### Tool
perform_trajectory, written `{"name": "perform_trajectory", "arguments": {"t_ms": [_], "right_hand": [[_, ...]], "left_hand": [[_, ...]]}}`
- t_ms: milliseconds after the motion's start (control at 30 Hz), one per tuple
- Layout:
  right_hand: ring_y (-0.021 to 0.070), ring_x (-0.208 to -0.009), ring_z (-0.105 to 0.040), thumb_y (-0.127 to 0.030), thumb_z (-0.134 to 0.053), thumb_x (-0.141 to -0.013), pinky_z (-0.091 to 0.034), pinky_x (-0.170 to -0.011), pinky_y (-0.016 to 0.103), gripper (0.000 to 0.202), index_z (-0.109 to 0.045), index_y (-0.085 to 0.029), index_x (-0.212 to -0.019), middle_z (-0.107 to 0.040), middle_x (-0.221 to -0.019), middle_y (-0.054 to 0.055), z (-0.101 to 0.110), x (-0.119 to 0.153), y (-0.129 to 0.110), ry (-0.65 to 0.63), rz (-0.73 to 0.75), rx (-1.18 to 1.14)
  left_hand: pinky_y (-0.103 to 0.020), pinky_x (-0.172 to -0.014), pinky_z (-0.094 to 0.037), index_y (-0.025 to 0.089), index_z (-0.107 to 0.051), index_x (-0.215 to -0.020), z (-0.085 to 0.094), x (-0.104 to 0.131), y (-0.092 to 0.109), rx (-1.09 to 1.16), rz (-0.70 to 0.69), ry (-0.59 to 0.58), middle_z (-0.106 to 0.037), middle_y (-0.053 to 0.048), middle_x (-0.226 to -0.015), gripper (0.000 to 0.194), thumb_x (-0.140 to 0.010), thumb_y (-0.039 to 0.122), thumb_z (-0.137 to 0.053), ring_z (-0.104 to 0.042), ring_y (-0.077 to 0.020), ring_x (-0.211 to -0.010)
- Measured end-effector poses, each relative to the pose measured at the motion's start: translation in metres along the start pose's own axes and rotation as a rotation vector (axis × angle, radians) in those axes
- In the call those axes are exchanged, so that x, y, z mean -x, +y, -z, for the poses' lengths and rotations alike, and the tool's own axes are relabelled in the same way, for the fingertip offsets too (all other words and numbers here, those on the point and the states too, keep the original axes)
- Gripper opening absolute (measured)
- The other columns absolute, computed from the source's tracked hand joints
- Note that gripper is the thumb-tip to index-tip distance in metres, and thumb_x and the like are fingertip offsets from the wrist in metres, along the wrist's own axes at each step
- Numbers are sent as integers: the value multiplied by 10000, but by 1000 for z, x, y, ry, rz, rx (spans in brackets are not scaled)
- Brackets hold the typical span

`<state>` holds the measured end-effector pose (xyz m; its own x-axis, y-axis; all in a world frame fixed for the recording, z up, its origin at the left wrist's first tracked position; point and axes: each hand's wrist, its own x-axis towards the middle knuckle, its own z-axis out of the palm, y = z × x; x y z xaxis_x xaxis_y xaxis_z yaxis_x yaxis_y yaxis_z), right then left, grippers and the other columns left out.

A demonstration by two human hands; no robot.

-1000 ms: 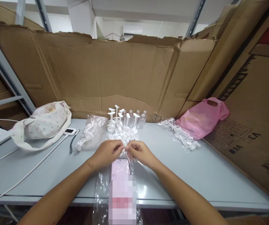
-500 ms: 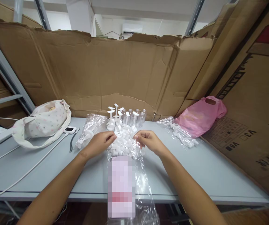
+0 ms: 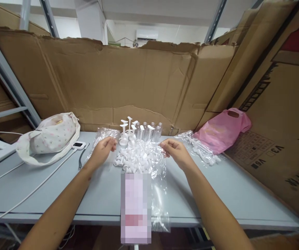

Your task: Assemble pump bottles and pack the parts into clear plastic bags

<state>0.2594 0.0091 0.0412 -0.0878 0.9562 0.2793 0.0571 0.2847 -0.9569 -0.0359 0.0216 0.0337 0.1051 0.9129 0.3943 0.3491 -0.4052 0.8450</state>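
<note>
A clear plastic bag (image 3: 160, 205) lies over the table's middle, its upper part around a heap of small white plastic parts (image 3: 136, 158). My right hand (image 3: 174, 150) pinches the bag's edge at the right of the heap. My left hand (image 3: 104, 148) is closed at the heap's left, by its upper corner; whether it grips film is too small to make out. White pump heads (image 3: 123, 140) stand upright behind the heap, beside several clear bottles (image 3: 156, 132). A blurred pink rectangle (image 3: 135, 208) covers the view below the heap.
A floral cloth bag (image 3: 52, 137), a small white device (image 3: 78, 145) and white cables are at the left. At the right, a pink plastic bag (image 3: 221, 132) lies beside bagged white parts (image 3: 204, 152). Cardboard (image 3: 113, 80) stands behind the grey table (image 3: 222, 194).
My hands have moved apart, the left one to the left and up, the right one to the right and slightly up. The clear bag is drawn to the right and its lower end has risen.
</note>
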Motion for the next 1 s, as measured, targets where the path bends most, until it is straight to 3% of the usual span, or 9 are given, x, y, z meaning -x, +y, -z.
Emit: {"name": "perform_trajectory", "arguments": {"t_ms": [67, 167, 300, 433, 633, 733, 867, 1000], "right_hand": [[99, -464, -474, -486, -682, -707, -364, -463, 254, 311, -621, -181, -686, -545, -526, -24, -7, 4, -1, -38, 11, 0], [101, -477, -470, -498, -673, -719, -367, -469, 256, 318, -629, -184, -713, -538, -536, -24, -17, 9, 0, -35, 25, -7], [102, -470, -486, -561, -622, -744, -352, -461, 256, 385, -629, -183, -815, -554, -571, -20, -22, 9, 3, -29, -12, -75], [104, -458, -505, -587, -624, -728, -342, -454, 255, 450, -596, -178, -914, -583, -596, -13, -24, 9, 5, -109, -102, -100], [91, -463, -504, -527, -691, -687, -350, -474, 237, 395, -573, -171, -812, -572, -563, -30, -32, 12, 4, -260, -265, -103], [79, -445, -489, -509, -699, -677, -341, -468, 232, 369, -560, -168, -671, -576, -551, -28, -35, 12, 6, -222, -227, -77], [100, -454, -529, -489, -712, -669, -347, -456, 237, 347, -572, -172, -662, -593, -562, -21, -35, 11, 10, -205, -202, -85], [107, -468, -537, -491, -706, -678, -362, -462, 244, 345, -573, -173, -660, -593, -567, -15, -33, 10, 10, -173, -163, -71]], "left_hand": [[-278, -666, -438, 160, -594, -879, -9, 3, 4, 110, -7, -131, -613, -32, -716, 409, -879, 515, -391, -557, -150, -665], [-265, -653, -436, 164, -592, -786, -23, 11, 12, 118, -26, -213, -581, -13, -671, 347, -879, 459, -435, -541, -136, -650], [-250, -631, -426, 170, -557, -695, -28, 17, 16, 82, -18, -151, -547, 8, -627, 278, -876, 357, -460, -520, -121, -624], [-246, -596, -424, 174, -543, -703, -27, 16, 14, 72, -2, -74, -532, 16, -611, 249, -871, 341, -465, -510, -118, -595], [-244, -601, -431, 187, -491, -743, -26, 18, 14, 127, -24, -1, -552, 19, -642, 228, -895, 348, -438, -511, -112, -584], [-244, -590, -406, 199, -467, -739, -26, 20, 15, 25, -36, 35, -525, 29, -622, 237, -905, 358, -412, -496, -116, -578], [-247, -563, -349, 211, -464, -744, -25, 23, 17, -226, -70, 124, -484, 42, -580, 220, -903, 346, -395, -463, -122, -548], [-246, -577, -393, 206, -503, -791, -22, 20, 12, -98, -45, 81, -524, 33, -590, 224, -888, 392, -424, -505, -127, -557]]}}
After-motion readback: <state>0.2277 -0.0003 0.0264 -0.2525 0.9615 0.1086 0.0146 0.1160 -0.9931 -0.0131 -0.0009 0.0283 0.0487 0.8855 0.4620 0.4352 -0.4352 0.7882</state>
